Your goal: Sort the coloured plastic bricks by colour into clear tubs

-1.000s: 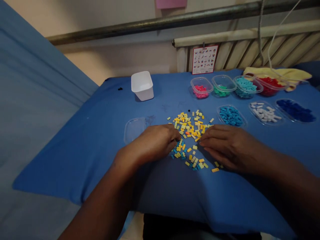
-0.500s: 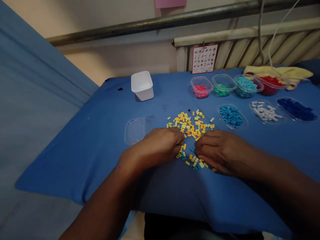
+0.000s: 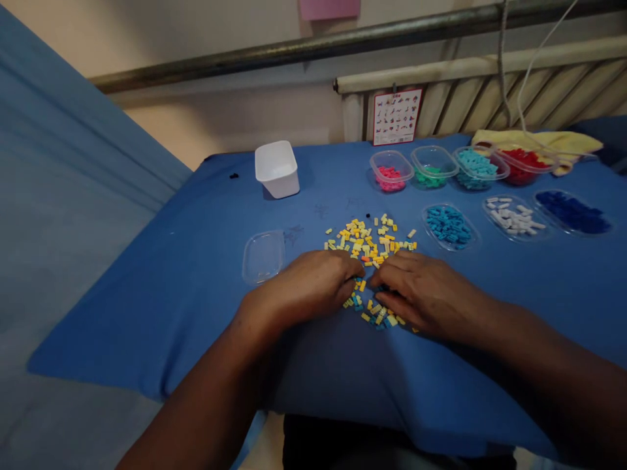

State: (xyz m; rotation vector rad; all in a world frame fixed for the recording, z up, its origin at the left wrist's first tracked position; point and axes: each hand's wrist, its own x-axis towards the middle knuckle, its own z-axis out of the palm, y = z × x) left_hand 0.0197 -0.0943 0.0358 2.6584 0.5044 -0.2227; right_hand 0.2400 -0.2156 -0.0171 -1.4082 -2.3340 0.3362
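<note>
Small yellow building bricks (image 3: pixel 360 232) lie in a loose pile on the blue-covered table (image 3: pixel 206 313), with a few blue bricks mixed into the near part. My left hand (image 3: pixel 326 281) rests at the pile's left side, fingers curled in; whatever they hold is hidden. From the right, my right hand (image 3: pixel 416 287) reaches over the pile with its fingers bent down and brought together among the bricks. Its fingertips are close to a blue brick, and I cannot make out what they grip. A narrow gap separates the two hands.
A white tub (image 3: pixel 277 171) and a clear lid (image 3: pixel 263 258) stand left. Tubs of pink (image 3: pixel 390 177), green (image 3: pixel 431 176), turquoise (image 3: pixel 476 166) and red bricks (image 3: pixel 524 163) line the back right. Lids hold blue (image 3: pixel 448 226), white (image 3: pixel 516 217) and dark blue bricks (image 3: pixel 573 212).
My right hand has moved left, nearer to my left hand, over the blue brick between them. My left hand has stayed nearly in place. The view has shifted slightly.
</note>
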